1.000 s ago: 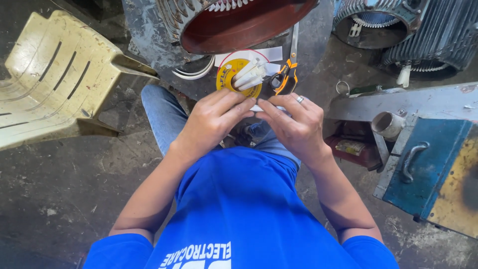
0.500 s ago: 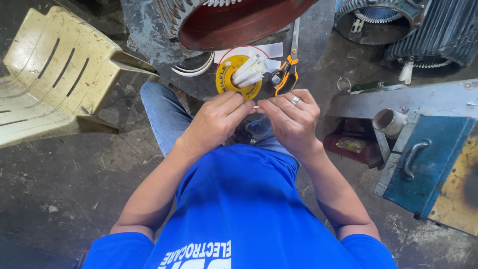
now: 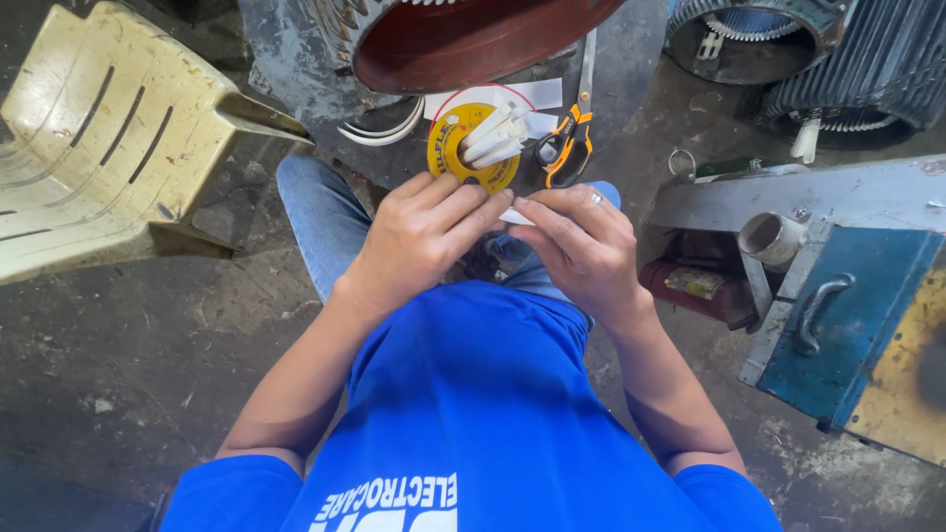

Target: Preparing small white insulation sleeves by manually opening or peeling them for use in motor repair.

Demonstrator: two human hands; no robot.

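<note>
Both hands, left hand and right hand, pinching small white strip mid-frame, below yellow spool; mid-fold probably, needs steady fingertips.

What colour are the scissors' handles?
Orange and black; the scissors show best in the head view.

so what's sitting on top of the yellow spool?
A bundle of white strips lies across the yellow spool, covering its centre hole. A thin red wire arcs over its top edge. The left hand hides the spool's lower rim.
</note>
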